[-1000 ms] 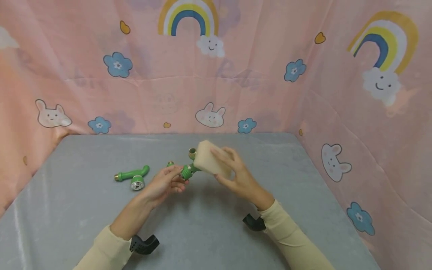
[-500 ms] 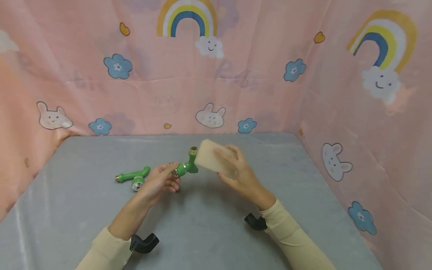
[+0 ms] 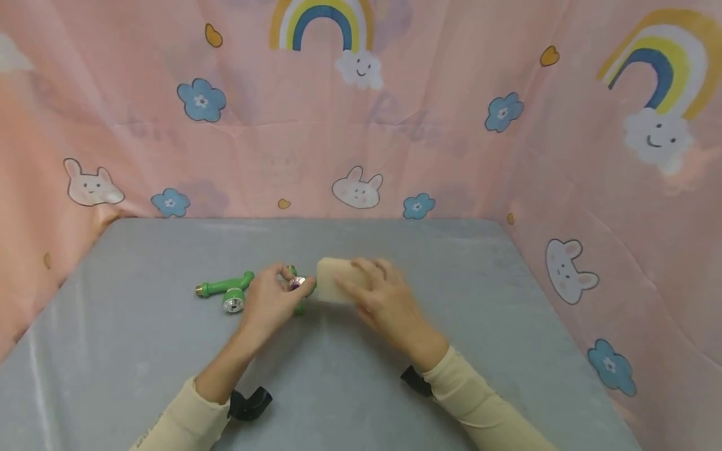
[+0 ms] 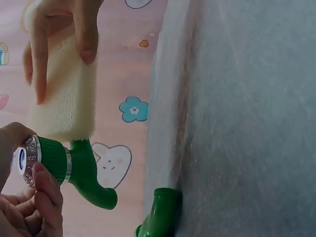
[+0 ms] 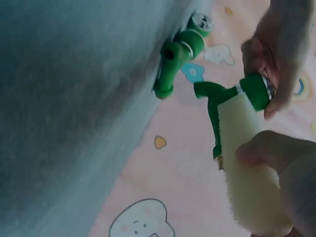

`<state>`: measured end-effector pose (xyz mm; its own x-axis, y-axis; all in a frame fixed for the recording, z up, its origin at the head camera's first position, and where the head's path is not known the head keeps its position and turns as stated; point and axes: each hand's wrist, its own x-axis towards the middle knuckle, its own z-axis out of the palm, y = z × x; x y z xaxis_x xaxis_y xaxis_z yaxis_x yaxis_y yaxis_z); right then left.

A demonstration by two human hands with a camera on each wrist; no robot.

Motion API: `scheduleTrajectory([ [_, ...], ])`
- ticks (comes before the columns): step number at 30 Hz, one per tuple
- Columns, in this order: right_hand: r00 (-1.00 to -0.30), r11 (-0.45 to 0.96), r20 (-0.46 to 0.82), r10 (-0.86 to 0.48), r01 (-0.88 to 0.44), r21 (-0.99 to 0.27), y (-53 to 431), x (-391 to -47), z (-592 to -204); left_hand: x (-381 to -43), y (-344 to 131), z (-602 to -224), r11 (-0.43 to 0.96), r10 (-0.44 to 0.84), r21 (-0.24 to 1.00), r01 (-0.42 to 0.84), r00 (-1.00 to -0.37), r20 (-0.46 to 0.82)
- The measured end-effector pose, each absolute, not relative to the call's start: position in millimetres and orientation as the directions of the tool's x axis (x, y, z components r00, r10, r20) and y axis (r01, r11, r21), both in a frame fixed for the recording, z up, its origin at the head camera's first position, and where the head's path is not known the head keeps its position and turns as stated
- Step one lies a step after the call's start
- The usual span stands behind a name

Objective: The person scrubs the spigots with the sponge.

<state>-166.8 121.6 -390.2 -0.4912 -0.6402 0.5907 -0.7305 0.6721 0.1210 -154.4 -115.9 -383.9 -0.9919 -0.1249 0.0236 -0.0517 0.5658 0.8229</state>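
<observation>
A green water tap (image 4: 86, 173) is in my left hand (image 3: 271, 297), whose fingers and thumb pinch its chrome-faced round knob (image 4: 30, 160). In the left wrist view its curved spout points down and to the right. My right hand (image 3: 386, 307) grips a cream sponge (image 3: 333, 282), thumb on one side and fingers on the other. The sponge lies against the tap's body, as the right wrist view shows, and covers part of it. A brass end (image 5: 219, 162) of the tap sticks out beside the sponge. In the head view my left hand hides most of the tap.
Another green tap (image 3: 228, 285) lies on the grey table (image 3: 474, 269), left of my left hand. A small green and brass end (image 3: 291, 269) shows behind that hand; I cannot tell which tap it belongs to. Pink patterned cloth (image 3: 440, 156) rises behind the table.
My left hand has turned the tap, so its knob's face now shows to the head camera. The sponge has come lower and slightly left in my right hand, which still grips it.
</observation>
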Motion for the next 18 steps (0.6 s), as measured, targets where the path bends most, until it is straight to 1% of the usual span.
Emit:
scheduleTrajectory([
  [2,-0.529,0.690,0.574,-0.625,-0.719,0.088,120,-164,-391,-154,-116,-384,0.609,-0.140,0.792,-0.040,-0.988,0.057],
  [4,-0.576,0.710,0.560,-0.595,-0.704,0.030,121,-164,-390,-154,-116,-383,0.645,-0.147,0.764,-0.022,-0.985,0.095],
  [9,-0.692,0.771,0.526,-0.494,-0.628,-0.103,135,-168,-382,-155,-119,-383,0.705,-0.147,0.708,0.019,-0.974,0.173],
  [11,-0.728,0.779,0.516,-0.451,-0.603,-0.172,142,-171,-377,-156,-120,-384,0.726,-0.146,0.686,0.047,-0.965,0.220],
  [13,-0.747,0.756,0.514,-0.421,-0.602,-0.256,146,-173,-374,-156,-121,-386,0.749,-0.129,0.656,0.090,-0.952,0.278],
  [15,-0.753,0.704,0.512,-0.413,-0.621,-0.346,146,-174,-372,-155,-119,-388,0.770,-0.095,0.622,0.141,-0.939,0.331],
  [18,-0.751,0.629,0.473,-0.461,-0.652,-0.422,142,-170,-374,-152,-114,-395,0.773,-0.030,0.597,0.215,-0.927,0.373],
])
